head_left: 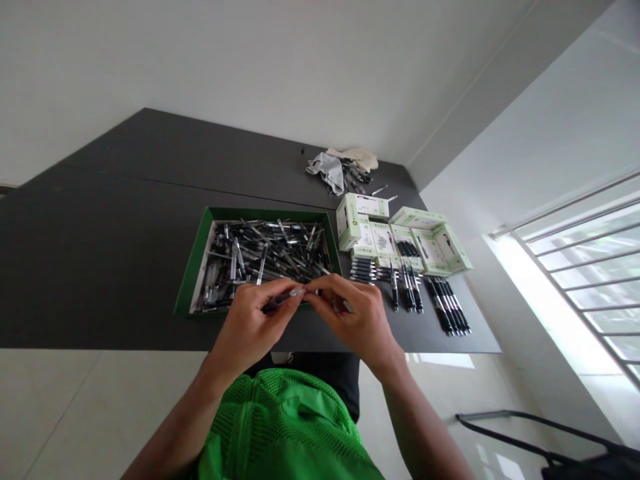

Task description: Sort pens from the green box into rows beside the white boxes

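Above the near edge of a green box (pixel 199 272), my two hands meet fingertip to fingertip. My left hand (pixel 257 321) is closed around a pen (pixel 281 299) with a dark barrel and a clear end that points toward the right hand. The fingers of my right hand (pixel 353 313) are pinched together at the pen's clear end. A small pale piece shows by the right fingers, too small to name. Many loose pens and clear pen parts (pixel 260 250) fill the green box.
Light green cartons (pixel 383 243) stand right of the box, some holding pens. Pens (pixel 447 307) lie in rows in front of them. Grey and cream cloths (pixel 327 170) rest on more pens at the back. The dark table (pixel 100 267) meets a wall; a black chair frame (pixel 520 420) stands lower right.
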A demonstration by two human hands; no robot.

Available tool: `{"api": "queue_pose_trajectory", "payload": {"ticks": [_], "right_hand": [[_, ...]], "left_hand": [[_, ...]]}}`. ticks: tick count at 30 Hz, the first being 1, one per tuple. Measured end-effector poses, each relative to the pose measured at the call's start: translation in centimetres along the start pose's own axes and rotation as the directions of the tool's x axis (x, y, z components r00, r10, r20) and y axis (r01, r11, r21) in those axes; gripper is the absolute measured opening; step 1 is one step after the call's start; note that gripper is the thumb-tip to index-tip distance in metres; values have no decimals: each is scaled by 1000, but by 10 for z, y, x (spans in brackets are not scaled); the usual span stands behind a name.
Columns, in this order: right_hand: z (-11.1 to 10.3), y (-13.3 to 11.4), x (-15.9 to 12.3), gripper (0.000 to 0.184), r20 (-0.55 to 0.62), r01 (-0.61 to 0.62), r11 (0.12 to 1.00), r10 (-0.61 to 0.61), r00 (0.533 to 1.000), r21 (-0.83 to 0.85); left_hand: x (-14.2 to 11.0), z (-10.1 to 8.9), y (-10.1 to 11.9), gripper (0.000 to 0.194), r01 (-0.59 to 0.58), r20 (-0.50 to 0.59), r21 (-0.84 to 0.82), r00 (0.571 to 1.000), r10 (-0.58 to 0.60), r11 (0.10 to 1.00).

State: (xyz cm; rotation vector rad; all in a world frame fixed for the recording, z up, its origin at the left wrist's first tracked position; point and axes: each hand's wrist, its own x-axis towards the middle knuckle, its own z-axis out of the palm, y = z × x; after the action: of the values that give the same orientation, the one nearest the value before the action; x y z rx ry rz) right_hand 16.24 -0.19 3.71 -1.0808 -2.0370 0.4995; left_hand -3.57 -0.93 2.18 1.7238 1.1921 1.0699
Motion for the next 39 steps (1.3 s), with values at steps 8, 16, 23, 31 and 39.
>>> {"api": "queue_pose_trajectory", "payload": {"ticks": [8,16,23,31,39], "right_hand": [[-3,-5,-2,7,45,-112,989,108,993,99],[0,-7,-2,5,-36,157,965,-168,985,-211],[10,-2,0,12,-136,168,984,-175,975,-57],[21,1,-1,13,-238,146,983,-117,964,108],[32,0,-8,6,-152,-51,939,108,982,340]], "left_hand": [[1,1,1,29,-27,14,-28,1000,27,999],[1,-1,2,26,-44,-7,-42,999,43,998],[-1,-2,4,23,-65,-47,-37,997,63,997],[0,0,5,22,-61,-49,-61,997,58,996],[-1,3,3,22,-81,-89,-4,993,80,997]]}}
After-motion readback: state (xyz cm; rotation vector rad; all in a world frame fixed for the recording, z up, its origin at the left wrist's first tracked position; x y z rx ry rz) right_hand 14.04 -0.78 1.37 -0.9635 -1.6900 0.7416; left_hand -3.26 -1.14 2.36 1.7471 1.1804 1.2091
